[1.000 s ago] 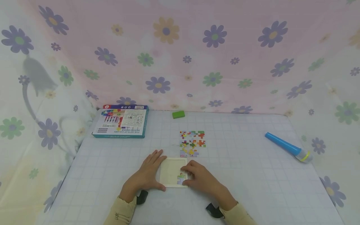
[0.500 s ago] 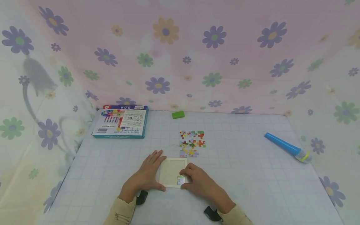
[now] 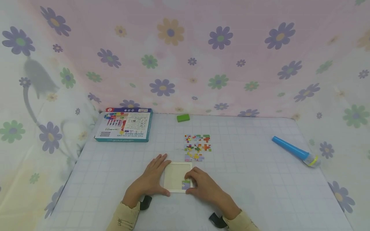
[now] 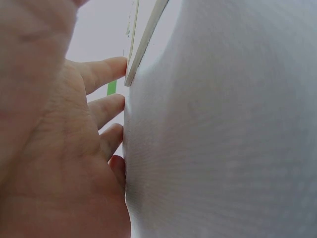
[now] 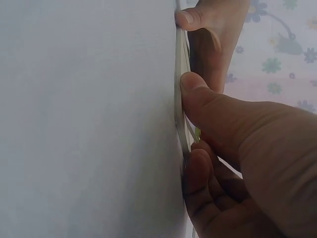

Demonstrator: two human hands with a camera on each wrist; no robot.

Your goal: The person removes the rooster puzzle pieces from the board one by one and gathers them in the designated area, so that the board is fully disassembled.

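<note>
A square puzzle tray (image 3: pixel 173 176) with a pale rim lies on the table between both hands. My left hand (image 3: pixel 152 177) rests along its left side, fingers spread and the thumb at the near corner. In the left wrist view, a fingertip touches the edge of the tray (image 4: pixel 143 47). At the tray's near right corner, my right hand (image 3: pixel 206 184) pinches a jigsaw piece (image 3: pixel 186 185), green on top and lilac below. The right wrist view has the thumb on the tray's rim and the piece's edge slightly tilted; its far side is hidden by the fingers.
Several loose jigsaw pieces (image 3: pixel 198 147) lie in rows just beyond the tray. A green block (image 3: pixel 183 118) sits at the table's back edge. Back left is a boxed toy set (image 3: pixel 124 125); to the right lies a blue toy microphone (image 3: pixel 295 150). A flowered curtain surrounds the table.
My right hand has shifted slightly left and toward the near edge, and the jigsaw piece has come down into the tray's near right corner. The left hand has stayed in place.
</note>
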